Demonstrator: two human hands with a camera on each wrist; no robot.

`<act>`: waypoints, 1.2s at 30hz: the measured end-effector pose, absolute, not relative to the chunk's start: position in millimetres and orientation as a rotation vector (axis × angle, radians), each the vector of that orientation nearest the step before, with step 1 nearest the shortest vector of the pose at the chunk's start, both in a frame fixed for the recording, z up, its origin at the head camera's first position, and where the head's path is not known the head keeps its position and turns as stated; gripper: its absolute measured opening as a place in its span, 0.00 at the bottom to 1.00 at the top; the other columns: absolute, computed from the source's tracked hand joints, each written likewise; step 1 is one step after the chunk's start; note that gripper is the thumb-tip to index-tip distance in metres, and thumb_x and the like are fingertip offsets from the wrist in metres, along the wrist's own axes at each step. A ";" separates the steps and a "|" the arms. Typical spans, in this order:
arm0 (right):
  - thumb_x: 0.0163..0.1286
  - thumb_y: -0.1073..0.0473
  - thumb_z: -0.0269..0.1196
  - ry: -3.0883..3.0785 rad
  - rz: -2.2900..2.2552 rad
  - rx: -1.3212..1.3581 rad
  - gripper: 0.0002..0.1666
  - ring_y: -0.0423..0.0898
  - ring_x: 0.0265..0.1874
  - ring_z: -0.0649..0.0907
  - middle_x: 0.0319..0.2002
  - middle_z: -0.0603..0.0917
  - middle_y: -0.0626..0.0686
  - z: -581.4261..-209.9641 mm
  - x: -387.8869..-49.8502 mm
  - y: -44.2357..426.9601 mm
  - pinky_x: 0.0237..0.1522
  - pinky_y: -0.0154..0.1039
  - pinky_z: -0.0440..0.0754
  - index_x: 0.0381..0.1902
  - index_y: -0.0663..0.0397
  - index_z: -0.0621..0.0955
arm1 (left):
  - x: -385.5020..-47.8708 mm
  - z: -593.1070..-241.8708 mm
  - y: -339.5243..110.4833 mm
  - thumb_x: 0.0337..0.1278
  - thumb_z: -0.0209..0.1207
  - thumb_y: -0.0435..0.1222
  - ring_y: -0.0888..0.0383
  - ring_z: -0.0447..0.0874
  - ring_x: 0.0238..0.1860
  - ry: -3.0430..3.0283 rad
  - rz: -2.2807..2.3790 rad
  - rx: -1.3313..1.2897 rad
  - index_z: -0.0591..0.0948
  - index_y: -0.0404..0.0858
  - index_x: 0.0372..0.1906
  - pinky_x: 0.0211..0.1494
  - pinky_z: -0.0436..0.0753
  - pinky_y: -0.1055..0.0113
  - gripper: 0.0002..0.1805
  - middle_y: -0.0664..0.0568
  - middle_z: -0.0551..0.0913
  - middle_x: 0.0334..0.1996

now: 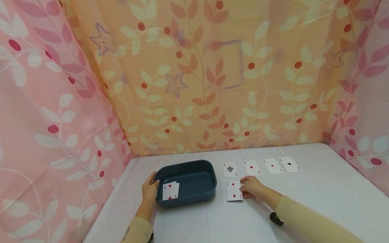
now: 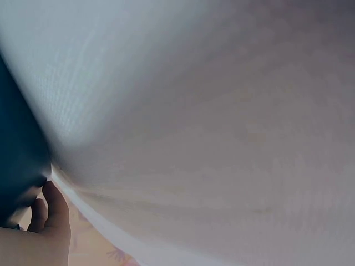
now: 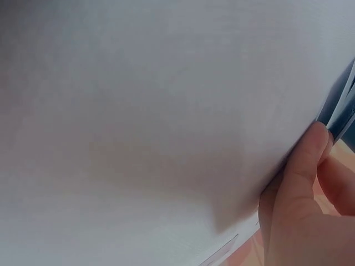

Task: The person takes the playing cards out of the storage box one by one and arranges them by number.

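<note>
My left hand (image 1: 149, 189) grips the left end of a dark blue plastic basin (image 1: 194, 197), thumb over the rim. In the left wrist view its fingers (image 2: 57, 208) touch the basin's outer wall. Inside the basin, at its left, lies a small pile of playing cards with the two of hearts (image 1: 170, 191) on top. My right hand (image 1: 254, 187) pinches the two of diamonds (image 1: 233, 191) by its right edge, face up, just below the ace of spades (image 1: 226, 171). In the right wrist view, thumb and fingers (image 3: 302, 169) close on the card's edge.
To the right of the ace of spades, the ace of hearts (image 1: 249, 166), ace of diamonds (image 1: 272, 162) and ace of clubs (image 1: 293, 167) lie face up in a row. A white cloth (image 1: 304, 202) covers the table. Patterned curtains (image 1: 200, 74) enclose the back and sides.
</note>
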State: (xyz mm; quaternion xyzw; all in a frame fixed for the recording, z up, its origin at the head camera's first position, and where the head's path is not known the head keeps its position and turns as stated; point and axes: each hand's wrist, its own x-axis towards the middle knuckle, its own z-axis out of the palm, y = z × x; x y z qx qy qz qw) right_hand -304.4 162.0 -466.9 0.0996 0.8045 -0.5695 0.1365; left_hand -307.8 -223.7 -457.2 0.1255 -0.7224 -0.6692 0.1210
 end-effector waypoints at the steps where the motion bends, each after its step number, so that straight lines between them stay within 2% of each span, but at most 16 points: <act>1: 0.62 0.74 0.60 2.334 -1.639 0.291 0.23 0.47 0.24 0.78 0.29 0.78 0.59 -466.2 -305.0 161.8 0.27 0.35 0.83 0.55 0.75 0.70 | -307.7 -457.1 -223.9 0.69 0.45 0.22 0.41 0.51 0.73 -2.109 -1.954 0.364 0.58 0.28 0.72 0.73 0.53 0.51 0.28 0.34 0.56 0.72; 7: 0.61 0.74 0.60 2.382 -1.586 0.319 0.19 0.46 0.22 0.78 0.28 0.77 0.60 -463.3 -306.2 159.2 0.25 0.34 0.83 0.49 0.78 0.70 | -307.4 -456.9 -224.1 0.69 0.45 0.22 0.40 0.52 0.73 -2.106 -1.959 0.366 0.59 0.28 0.72 0.73 0.54 0.50 0.28 0.34 0.56 0.71; 11: 0.60 0.75 0.60 2.438 -1.555 0.345 0.13 0.45 0.19 0.78 0.25 0.76 0.59 -460.7 -304.7 156.2 0.21 0.32 0.81 0.41 0.76 0.71 | -307.2 -457.7 -223.4 0.70 0.45 0.22 0.41 0.52 0.73 -2.104 -1.968 0.376 0.58 0.28 0.72 0.73 0.54 0.50 0.28 0.34 0.56 0.72; 14: 0.60 0.75 0.60 2.452 -1.546 0.378 0.11 0.44 0.18 0.77 0.24 0.76 0.59 -456.4 -302.0 156.0 0.20 0.31 0.80 0.38 0.73 0.70 | -307.1 -457.6 -222.9 0.70 0.45 0.23 0.41 0.52 0.73 -2.103 -1.976 0.386 0.58 0.29 0.73 0.73 0.54 0.50 0.28 0.35 0.56 0.72; 26: 0.63 0.72 0.58 2.401 -1.557 0.394 0.15 0.43 0.17 0.81 0.24 0.81 0.57 -445.1 -291.3 173.3 0.19 0.32 0.77 0.45 0.74 0.70 | -309.3 -453.6 -225.0 0.70 0.45 0.24 0.42 0.52 0.73 -2.110 -1.965 0.381 0.60 0.29 0.72 0.73 0.55 0.51 0.27 0.35 0.57 0.72; 36: 0.63 0.73 0.58 2.383 -1.602 0.375 0.17 0.46 0.20 0.80 0.27 0.79 0.59 -448.4 -291.6 165.5 0.23 0.34 0.80 0.48 0.77 0.70 | -306.3 -454.8 -222.9 0.70 0.45 0.23 0.41 0.53 0.73 -2.111 -1.972 0.369 0.59 0.28 0.72 0.73 0.55 0.50 0.28 0.34 0.57 0.71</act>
